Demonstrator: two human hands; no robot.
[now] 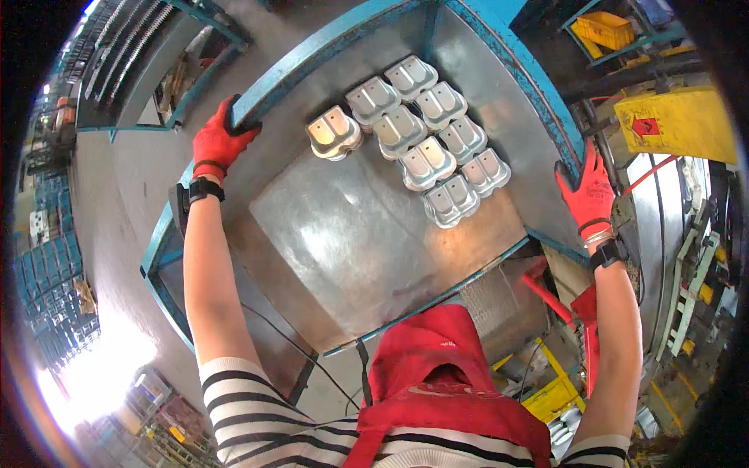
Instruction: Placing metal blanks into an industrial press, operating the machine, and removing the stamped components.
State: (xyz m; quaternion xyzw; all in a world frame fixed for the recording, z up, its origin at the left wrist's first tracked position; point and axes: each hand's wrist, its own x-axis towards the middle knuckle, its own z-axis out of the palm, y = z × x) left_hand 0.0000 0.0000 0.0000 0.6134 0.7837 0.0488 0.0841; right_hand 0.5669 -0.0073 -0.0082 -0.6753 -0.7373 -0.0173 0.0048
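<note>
1. Our left grip and right grip clasp the blue rim of the counter at opposite sides.
2. Metal parts stand stacked toward the counter's far right.
3. Grey floor lies left of the counter.

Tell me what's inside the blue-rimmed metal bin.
The blue-rimmed metal bin holds several silver metal parts, grouped toward its far and right side; at least some are stacked. The parts on top mostly cover those beneath, and the bin floor directly under them is hidden.

Head-worn fisheye view, angled downward
</note>
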